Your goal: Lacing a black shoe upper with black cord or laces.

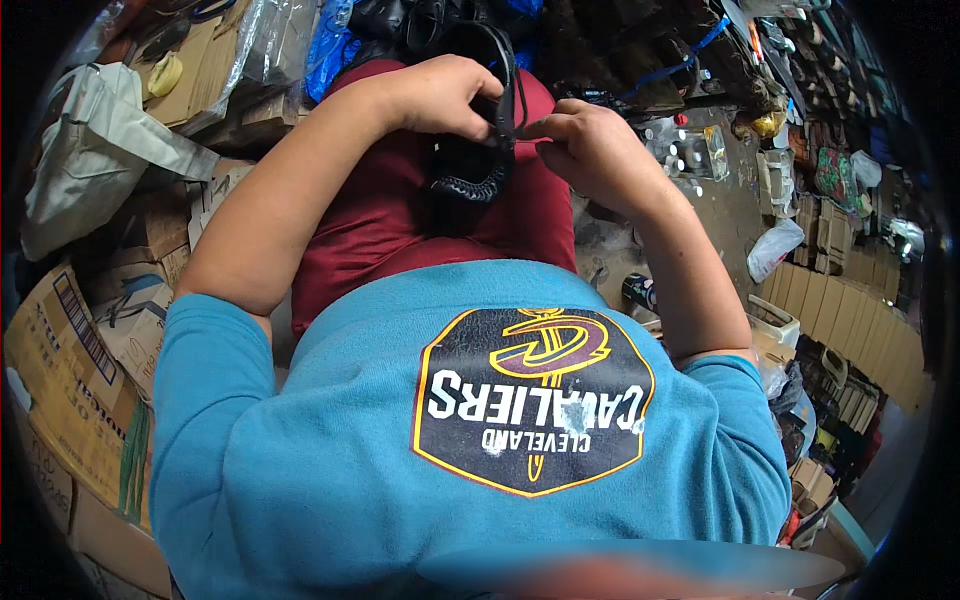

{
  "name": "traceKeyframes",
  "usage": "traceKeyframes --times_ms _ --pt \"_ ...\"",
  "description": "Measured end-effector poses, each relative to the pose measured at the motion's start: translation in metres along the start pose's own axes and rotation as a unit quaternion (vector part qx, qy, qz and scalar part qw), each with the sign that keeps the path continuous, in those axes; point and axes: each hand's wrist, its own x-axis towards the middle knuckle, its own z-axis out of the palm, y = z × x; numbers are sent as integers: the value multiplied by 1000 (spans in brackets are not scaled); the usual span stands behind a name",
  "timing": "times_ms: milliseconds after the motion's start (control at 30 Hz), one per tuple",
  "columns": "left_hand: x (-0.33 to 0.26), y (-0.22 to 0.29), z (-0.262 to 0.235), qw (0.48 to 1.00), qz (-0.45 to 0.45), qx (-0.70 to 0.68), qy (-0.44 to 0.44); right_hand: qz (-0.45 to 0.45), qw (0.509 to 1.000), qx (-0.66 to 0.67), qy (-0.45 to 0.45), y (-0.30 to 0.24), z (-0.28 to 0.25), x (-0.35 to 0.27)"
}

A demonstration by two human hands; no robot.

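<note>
A black shoe (470, 180) with a ridged, stitched-looking edge at its near end lies over my lap, between my thighs in dark red trousers (365, 215). From the left, my left hand (445, 95) reaches into the shoe's opening, thumb and fingers closed on its upper. On the other side, my right hand (590, 145) is at the shoe's right edge, its fingertips pressed together. Whether they pinch the edge or something thin, such as a thread, is too small to make out.
More black shoes (425, 22) lie on blue plastic beyond my knees. To the left are a pale cloth bag (95, 150) and cardboard boxes (75, 380). Clear bottles (690, 155), a dark can (638, 290) and a white plastic bag (775, 245) stand or lie to the right.
</note>
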Motion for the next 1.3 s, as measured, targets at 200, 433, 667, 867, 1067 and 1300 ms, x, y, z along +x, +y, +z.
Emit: traceKeyframes --times_ms 200,433,667,867,1067,1300 --pt "20 5 -1 993 23 -115 -19 33 997 52 -50 22 -13 2" --pt "41 2 -9 990 36 -97 -97 137 942 278 -132 58 2 3" --pt "44 -4 -7 988 55 -102 -105 125 934 313 -115 68 9 5" --pt "45 -3 -5 987 42 -119 -102 125 932 316 -123 70 9 8" --pt "44 -7 -2 986 44 -125 -99 56 950 288 -106 71 9 12" --pt "43 -4 -2 986 25 -136 -94 103 936 315 -120 67 7 11"
